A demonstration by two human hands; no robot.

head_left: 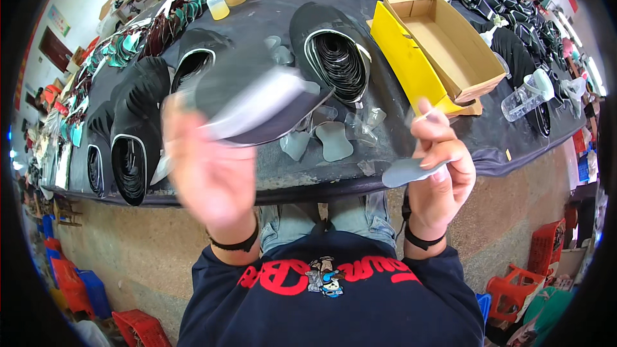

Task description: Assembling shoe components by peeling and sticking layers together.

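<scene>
Reading the clock from mid-view, twelve facing away from you. Your left hand (209, 154), at nine, is showing blurred but is apparently clamping the edge of a black piece (257, 99) with a pale band, hanging between ten and eleven over the counter (276, 170). Your right hand (440, 160), at three, is pinching a grey pad (402, 172) between thumb and fingers, its free end pointing toward nine.

Risk: that one-ended pinch is probably leaving the thin pad free to twist or drop. Loose pads (334, 141) and clear scraps (363, 125) are lying near the centre; a low sweep of the black piece could be dragging them askew.

Materials: the pads are looking smooth, matt and waisted; the scraps, glossy and crumpled. At twelve, a bundle (334, 58) is baring tight, rippling black layers inside a white rim. Between one and two, a yellow box (408, 58) is standing beside a brown cardboard tray (443, 42).
</scene>
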